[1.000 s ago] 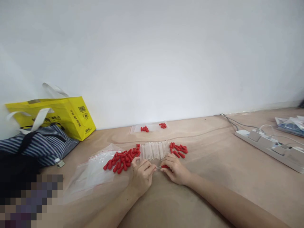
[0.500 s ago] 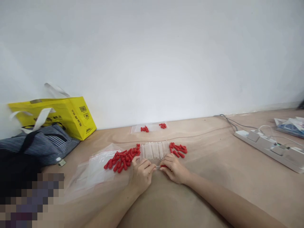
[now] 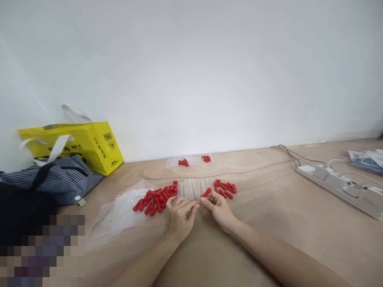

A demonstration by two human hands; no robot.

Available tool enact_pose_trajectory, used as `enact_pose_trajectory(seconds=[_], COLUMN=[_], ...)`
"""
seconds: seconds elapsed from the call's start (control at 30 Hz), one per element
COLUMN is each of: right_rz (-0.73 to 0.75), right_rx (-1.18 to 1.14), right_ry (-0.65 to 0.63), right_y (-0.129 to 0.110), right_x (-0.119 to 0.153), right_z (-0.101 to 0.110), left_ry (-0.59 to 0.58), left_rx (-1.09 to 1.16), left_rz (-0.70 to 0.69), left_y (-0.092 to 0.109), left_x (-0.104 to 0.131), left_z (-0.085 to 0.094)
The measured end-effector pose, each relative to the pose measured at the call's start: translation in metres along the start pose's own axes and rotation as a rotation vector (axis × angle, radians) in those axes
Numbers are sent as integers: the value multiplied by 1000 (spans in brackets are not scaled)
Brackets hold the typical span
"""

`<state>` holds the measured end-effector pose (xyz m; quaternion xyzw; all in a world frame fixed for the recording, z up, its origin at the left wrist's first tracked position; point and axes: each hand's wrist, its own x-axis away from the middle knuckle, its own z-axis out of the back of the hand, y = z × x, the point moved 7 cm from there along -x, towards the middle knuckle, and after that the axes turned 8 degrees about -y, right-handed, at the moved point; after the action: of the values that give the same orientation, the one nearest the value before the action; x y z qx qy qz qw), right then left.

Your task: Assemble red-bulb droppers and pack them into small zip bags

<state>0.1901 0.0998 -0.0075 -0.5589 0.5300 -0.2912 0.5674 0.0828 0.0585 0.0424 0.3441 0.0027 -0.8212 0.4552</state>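
Between thumb and fingers, my right hand [image 3: 220, 210] pinches a red rubber dropper bulb [image 3: 207, 192], its round end pointing up and away. My left hand [image 3: 181, 218] is closed on a thin clear dropper tube, mostly hidden by the fingers, whose end meets the bulb's narrow neck. Whether the tube is inside the neck I cannot tell. Just beyond both hands lies a row of clear dropper tubes [image 3: 194, 187], side by side. A larger heap of red bulbs [image 3: 155, 199] is left of the row, and a smaller group of red bulbs [image 3: 226, 188] is right of it.
Flat clear zip bags [image 3: 128, 215] lie under and beside the left heap. Near the wall, another zip bag [image 3: 196, 160] has red bulbs and tubes on it or in it. Yellow [image 3: 100, 147] and striped bags [image 3: 67, 175] stand left; a power strip [image 3: 338, 196] with chargers lies right.
My right hand has turned and lifted slightly, so the red bulb, earlier mostly covered by its fingers, now points upward in view. The tube between the hands has tilted. The view has shifted slightly.
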Motion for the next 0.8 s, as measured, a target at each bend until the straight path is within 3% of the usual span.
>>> enact_pose_trajectory(seconds=[0.1,0.2,0.33,0.4,0.5,0.6,0.8], right_rz=[-1,-79,-169,-228,-308,-347,-342], right_rx=[157,584,767,825,875,903,945], right_ry=[94,254,355,392,384,358,329], right_y=[-9,-28,-40,-34,-16,0,7], right_x=[-12,-24,-27,-24,-22,-23,-27], right_z=[22,72,140,162,176,176,172], left_ry=[-2,-17,-49,-73,-107,-128,-145], left_rx=[-19,-112,-225,-249,-258,-259,-253], left_rz=[26,79,161,181,192,198,202], left_y=[-7,-22,-40,-43,-43,-42,-44], left_x=[0,1,1,0,-1,-1,0], left_z=[1,-1,-6,-8,-11,-13,-15])
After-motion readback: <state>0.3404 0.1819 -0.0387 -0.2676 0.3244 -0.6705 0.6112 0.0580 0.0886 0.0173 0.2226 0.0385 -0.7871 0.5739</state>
